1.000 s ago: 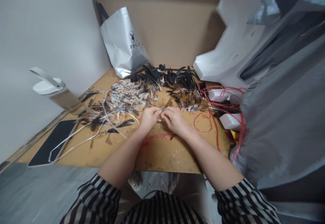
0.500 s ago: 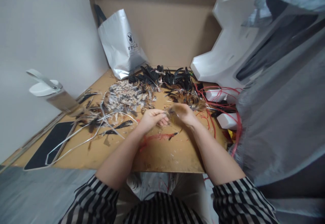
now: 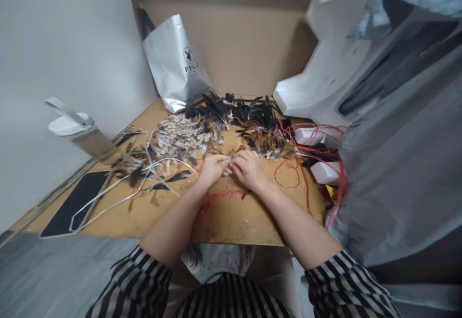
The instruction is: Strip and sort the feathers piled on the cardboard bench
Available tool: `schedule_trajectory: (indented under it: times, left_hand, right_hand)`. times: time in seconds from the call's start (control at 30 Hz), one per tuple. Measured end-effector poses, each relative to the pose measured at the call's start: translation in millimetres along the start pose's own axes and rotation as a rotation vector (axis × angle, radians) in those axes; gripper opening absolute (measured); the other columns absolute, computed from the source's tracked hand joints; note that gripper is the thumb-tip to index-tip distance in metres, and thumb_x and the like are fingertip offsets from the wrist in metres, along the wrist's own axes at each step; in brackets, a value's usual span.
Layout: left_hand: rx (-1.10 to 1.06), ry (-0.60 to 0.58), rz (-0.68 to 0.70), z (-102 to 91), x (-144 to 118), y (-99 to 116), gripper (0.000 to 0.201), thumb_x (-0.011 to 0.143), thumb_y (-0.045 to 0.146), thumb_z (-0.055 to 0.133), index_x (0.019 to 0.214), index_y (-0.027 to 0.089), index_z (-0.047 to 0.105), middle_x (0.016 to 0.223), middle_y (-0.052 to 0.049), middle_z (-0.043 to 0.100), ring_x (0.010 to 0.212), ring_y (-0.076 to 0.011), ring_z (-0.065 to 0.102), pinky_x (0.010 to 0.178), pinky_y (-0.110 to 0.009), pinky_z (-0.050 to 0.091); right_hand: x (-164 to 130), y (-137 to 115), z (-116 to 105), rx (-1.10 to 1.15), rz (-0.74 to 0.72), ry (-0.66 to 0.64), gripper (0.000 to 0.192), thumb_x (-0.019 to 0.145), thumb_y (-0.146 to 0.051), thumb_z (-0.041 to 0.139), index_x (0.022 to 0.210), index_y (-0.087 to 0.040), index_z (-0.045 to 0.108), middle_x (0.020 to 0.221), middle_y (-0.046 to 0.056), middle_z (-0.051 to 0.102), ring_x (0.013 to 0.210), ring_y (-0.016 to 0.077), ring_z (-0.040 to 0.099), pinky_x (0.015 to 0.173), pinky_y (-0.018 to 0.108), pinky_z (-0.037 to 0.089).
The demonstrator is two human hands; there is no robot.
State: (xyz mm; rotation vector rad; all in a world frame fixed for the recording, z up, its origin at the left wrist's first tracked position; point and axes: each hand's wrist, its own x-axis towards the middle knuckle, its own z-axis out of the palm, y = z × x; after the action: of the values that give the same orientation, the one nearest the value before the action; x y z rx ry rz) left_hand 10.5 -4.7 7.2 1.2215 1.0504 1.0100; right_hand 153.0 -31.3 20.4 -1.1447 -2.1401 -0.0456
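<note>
My left hand (image 3: 212, 168) and my right hand (image 3: 247, 168) meet fingertip to fingertip over the middle of the cardboard worktop (image 3: 224, 217). Between the pinched fingers sits a small feather (image 3: 228, 163), mostly hidden. Just beyond my right hand lies a heap of brown feathers (image 3: 270, 145). Black feathers (image 3: 240, 110) are piled farther back, and pale speckled feathers (image 3: 178, 136) spread out past my left hand. A red smear marks the board below my wrists.
A silver bag (image 3: 176, 63) leans on the cardboard back wall. Red wire (image 3: 306, 164) and white blocks (image 3: 327, 171) crowd the right edge under a large white shape (image 3: 325, 68). A white-lidded bottle (image 3: 77, 130), a black slab (image 3: 74, 202) and pale strips (image 3: 119, 190) lie at left.
Half a second ago my right hand was lifted up and back toward the brown feathers; it has come back down so its fingertips meet the left hand's again. The left hand barely moved.
</note>
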Motion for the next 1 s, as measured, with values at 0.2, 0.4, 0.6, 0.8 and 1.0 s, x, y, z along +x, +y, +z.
schedule_trajectory:
  times: [0.2,0.4,0.6,0.8,1.0]
  left_hand:
    - [0.224,-0.395,0.034,-10.2,-8.6,10.8,0.021,0.069,0.029,0.062,0.059,0.01,0.062,0.048,-0.004,0.058,0.041,-0.0079,0.053,0.044,-0.017,0.041]
    - [-0.073,-0.492,-0.024,-12.4,-14.3,15.0,0.024,0.069,0.032,0.064,0.065,0.009,0.063,0.053,-0.004,0.06,0.044,-0.0064,0.053,0.043,-0.015,0.04]
    - [-0.504,-0.255,-0.155,-4.9,-3.9,3.1,0.013,0.069,0.017,0.065,0.08,0.011,0.062,0.065,-0.001,0.061,0.048,-0.0013,0.053,0.046,-0.009,0.041]
    - [-0.57,-0.223,-0.247,-1.5,-0.5,-0.8,0.007,0.073,0.013,0.061,0.08,0.01,0.062,0.066,-0.002,0.062,0.051,-0.0026,0.056,0.045,-0.01,0.042]
    - [-0.488,-0.232,-0.196,-2.7,-0.9,-3.8,0.009,0.07,0.016,0.064,0.075,0.008,0.062,0.062,-0.003,0.062,0.05,-0.0045,0.057,0.045,-0.012,0.042]
  right_hand:
    - [2.5,11.8,-9.2,0.449,0.212,-0.068,0.016,0.075,-0.03,0.056,0.071,-0.017,0.063,0.078,0.005,0.06,0.076,0.0165,0.052,0.072,0.031,0.038]
    - [1.9,19.8,0.6,1.207,0.617,-0.114,0.028,0.056,-0.041,0.069,0.063,-0.016,0.058,0.063,0.001,0.061,0.056,0.0125,0.052,0.059,0.027,0.041]
    - [7.5,3.9,13.1,1.21,0.726,0.216,0.024,0.055,-0.034,0.071,0.065,-0.018,0.058,0.064,-0.001,0.061,0.058,0.0109,0.053,0.062,0.026,0.042]
    - [7.0,0.1,12.5,0.915,0.598,0.252,0.019,0.063,-0.036,0.066,0.064,-0.019,0.058,0.065,0.0,0.061,0.06,0.0121,0.052,0.061,0.026,0.042]
    - [6.2,-2.8,12.8,0.795,0.524,0.224,0.014,0.068,-0.032,0.06,0.065,-0.019,0.057,0.06,0.0,0.059,0.056,0.0118,0.05,0.057,0.026,0.041]
